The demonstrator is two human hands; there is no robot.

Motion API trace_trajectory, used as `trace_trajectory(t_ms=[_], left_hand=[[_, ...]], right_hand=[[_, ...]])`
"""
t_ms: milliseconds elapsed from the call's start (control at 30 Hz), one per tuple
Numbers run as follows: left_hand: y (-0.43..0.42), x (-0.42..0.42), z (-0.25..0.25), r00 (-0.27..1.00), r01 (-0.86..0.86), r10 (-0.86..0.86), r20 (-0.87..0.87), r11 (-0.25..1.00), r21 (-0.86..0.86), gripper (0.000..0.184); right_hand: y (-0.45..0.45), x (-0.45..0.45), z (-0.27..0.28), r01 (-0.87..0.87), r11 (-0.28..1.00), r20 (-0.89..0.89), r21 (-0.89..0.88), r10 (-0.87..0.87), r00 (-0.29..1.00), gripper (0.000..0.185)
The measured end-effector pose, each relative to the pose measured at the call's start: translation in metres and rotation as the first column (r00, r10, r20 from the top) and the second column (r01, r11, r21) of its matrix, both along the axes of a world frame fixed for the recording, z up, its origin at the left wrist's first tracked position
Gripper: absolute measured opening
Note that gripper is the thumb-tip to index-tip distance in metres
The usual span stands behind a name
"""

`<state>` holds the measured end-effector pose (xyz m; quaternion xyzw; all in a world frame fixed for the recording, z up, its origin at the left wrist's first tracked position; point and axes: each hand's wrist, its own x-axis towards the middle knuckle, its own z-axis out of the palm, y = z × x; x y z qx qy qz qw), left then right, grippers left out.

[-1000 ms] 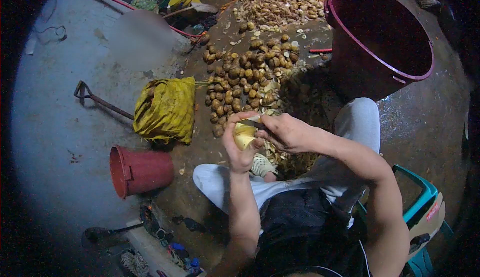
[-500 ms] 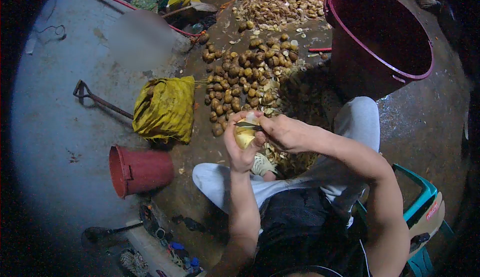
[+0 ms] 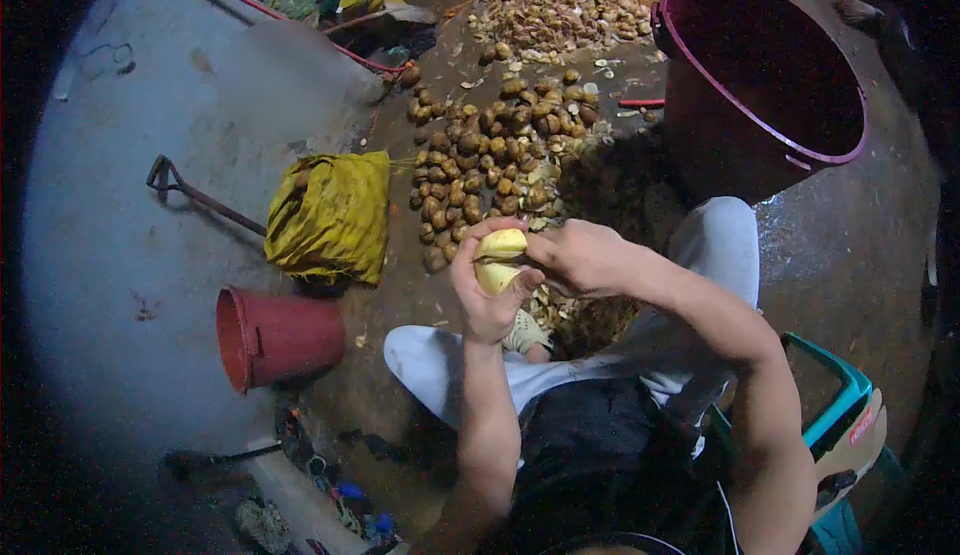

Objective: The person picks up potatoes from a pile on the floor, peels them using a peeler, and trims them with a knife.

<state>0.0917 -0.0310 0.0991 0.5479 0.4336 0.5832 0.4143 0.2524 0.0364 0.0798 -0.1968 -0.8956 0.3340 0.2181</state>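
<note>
My left hand (image 3: 480, 300) is closed around a pale yellow, peeled-looking potato (image 3: 496, 279), held above my lap. Gripped in my right hand (image 3: 588, 260) is a small knife (image 3: 497, 260), its dark blade lying across the middle of the potato. Whether the blade has gone right through cannot be seen. Just beyond my hands, a heap of brown potatoes (image 3: 470, 163) spreads over the wet floor. Peelings (image 3: 548, 307) lie near my foot.
A tall dark red tub (image 3: 690, 120) stands at front right. To the left are a yellow sack (image 3: 330, 220), a long handle with a grip (image 3: 220, 208) and a red bucket (image 3: 305, 333). Pale scraps (image 3: 560, 5) are heaped at the back. A teal chair (image 3: 845, 405) is at lower right.
The knife blade, earlier on the upper part of the potato, now lies across its middle. More bare yellow flesh shows above the blade. Both hands stay in nearly the same place.
</note>
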Motion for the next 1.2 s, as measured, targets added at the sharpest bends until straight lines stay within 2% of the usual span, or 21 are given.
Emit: trace_trajectory(t_ms=[33, 100, 133, 200, 233, 300, 367, 433, 467, 533, 567, 633, 667, 733, 867, 967, 1033, 1067, 1133, 1167, 1200], left_hand=[[-0.001, -0.002, 0.000, 1.000, 0.001, -0.001, -0.001, 1.000, -0.003, 0.063], [-0.001, -0.006, 0.002, 0.989, -0.016, 0.010, -0.149, 0.999, -0.034, 0.063], [-0.002, -0.008, 0.001, 0.989, -0.015, 0.010, -0.148, 0.999, -0.033, 0.063], [0.001, -0.014, -0.005, 0.987, -0.100, 0.101, -0.125, 0.995, 0.016, 0.069], [0.001, -0.019, -0.009, 0.993, -0.111, 0.110, -0.048, 0.994, -0.005, 0.074], [-0.001, -0.025, -0.007, 0.994, -0.083, 0.085, -0.069, 0.996, 0.021, 0.076], [-0.002, -0.027, -0.008, 0.994, -0.058, 0.063, -0.090, 0.997, 0.050, 0.078], [-0.002, -0.026, -0.010, 0.997, -0.071, 0.071, 0.005, 0.995, 0.075, 0.081], [-0.003, -0.028, -0.012, 0.997, -0.071, 0.071, 0.005, 0.995, 0.076, 0.081], [-0.003, -0.033, -0.018, 0.998, -0.063, 0.063, -0.003, 0.993, 0.097, 0.083], [-0.003, -0.032, -0.017, 0.998, -0.063, 0.064, -0.003, 0.993, 0.097, 0.083], [-0.002, -0.029, -0.014, 0.996, -0.075, 0.079, -0.030, 0.989, 0.127, 0.081], [-0.003, -0.027, -0.011, 0.996, -0.075, 0.079, -0.030, 0.989, 0.127, 0.081], [-0.003, -0.024, -0.006, 0.994, -0.085, 0.094, -0.053, 0.985, 0.148, 0.080], [0.000, -0.033, -0.013, 0.976, -0.106, 0.145, -0.161, 0.968, 0.230, 0.081], [-0.003, -0.033, -0.014, 0.986, -0.149, 0.158, -0.059, 0.980, 0.132, 0.084], [-0.003, -0.031, -0.011, 0.970, -0.057, 0.049, 0.236, 0.998, 0.027, 0.087], [-0.003, -0.031, -0.013, 0.970, -0.057, 0.049, 0.236, 0.998, 0.028, 0.087], [-0.004, -0.033, -0.022, 0.806, 0.109, -0.095, 0.584, 0.994, 0.011, 0.090], [-0.004, -0.035, -0.025, 0.807, 0.110, -0.096, 0.582, 0.994, 0.012, 0.090], [-0.004, -0.036, -0.028, 0.712, 0.183, -0.142, 0.688, 0.983, 0.013, 0.090]], right_hand=[[0.002, 0.003, 0.002, 0.001, 1.000, -0.001, -0.003, -0.001, 1.000, 0.033], [0.005, 0.010, 0.012, -0.056, 0.997, 0.071, -0.057, 0.060, 0.996, 0.033], [0.004, 0.010, 0.010, -0.056, 0.997, 0.072, -0.056, 0.060, 0.996, 0.033], [0.004, 0.012, 0.004, -0.012, 0.992, -0.123, -0.126, -0.003, 0.992, 0.032], [0.006, 0.011, 0.004, -0.013, 0.992, -0.124, -0.126, -0.003, 0.992, 0.032], [0.008, 0.011, 0.006, 0.064, 0.992, -0.322, -0.105, -0.095, 0.942, 0.031], [0.010, 0.010, 0.000, 0.107, 0.991, -0.374, -0.086, -0.132, 0.918, 0.030], [0.010, 0.009, -0.001, 0.171, 0.982, -0.492, -0.083, -0.190, 0.849, 0.027], [0.012, 0.010, -0.006, 0.171, 0.982, -0.492, -0.082, -0.189, 0.850, 0.027], [0.016, 0.013, -0.021, 0.132, 0.950, -0.392, -0.281, -0.239, 0.888, 0.030], [0.015, 0.011, -0.018, 0.131, 0.950, -0.392, -0.282, -0.239, 0.889, 0.030], [0.014, 0.007, -0.009, 0.281, 0.782, -0.183, -0.557, -0.446, 0.876, 0.035], [0.014, 0.008, -0.005, 0.281, 0.781, -0.183, -0.557, -0.446, 0.876, 0.035], [0.015, 0.011, 0.002, 0.308, 0.898, -0.072, -0.314, -0.346, 0.935, 0.039], [0.016, 0.009, 0.000, 0.280, 0.932, -0.042, -0.229, -0.297, 0.954, 0.047], [0.015, 0.006, 0.000, 0.254, 0.934, -0.086, -0.250, -0.283, 0.955, 0.050], [0.014, 0.004, 0.002, 0.260, 0.926, -0.090, -0.273, -0.293, 0.952, 0.047], [0.014, 0.004, 0.001, 0.260, 0.927, -0.090, -0.271, -0.294, 0.952, 0.047], [0.014, 0.003, -0.005, 0.271, 0.928, -0.105, -0.256, -0.305, 0.947, 0.038], [0.015, 0.002, -0.012, 0.271, 0.928, -0.106, -0.255, -0.305, 0.946, 0.038], [0.016, 0.000, -0.020, 0.284, 0.942, -0.164, -0.178, -0.313, 0.936, 0.034]])
